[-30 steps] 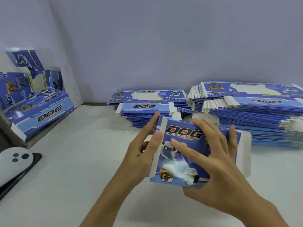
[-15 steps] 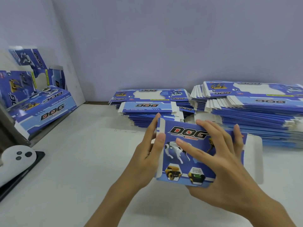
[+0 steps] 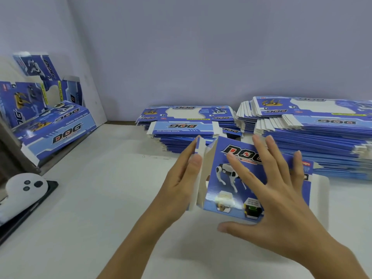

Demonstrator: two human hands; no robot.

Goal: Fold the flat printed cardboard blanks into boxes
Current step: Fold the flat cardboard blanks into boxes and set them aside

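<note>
cardboard box blank (image 3: 227, 186), blue with "dog" lettering and a robot dog printed on its face, sits half folded in the middle of the white tabletop (image 3: 90, 208), held up between two hands. left hand (image 3: 182, 184) has its fingers straight and its thumb laid along the white side flap at the blank's left edge, pressing that flap from the outside; its grip is flat, not curled round anything. right hand (image 3: 279, 206) lies spread over the printed front panel, fingers extended and apart, thumb reaching under the lower edge; its grip is wide and presses rather than pinches. a white flap sticks out to the right of the blank, beyond the right hand. behind it, two stacks of flat blanks rest on the tabletop: a lower one (image 3: 189, 127) just beyond the hands and a taller one (image 3: 314, 133) to the right. folded boxes (image 3: 54, 129) lean at the far left, with a white controller (image 3: 24, 190) in front of them.
</note>
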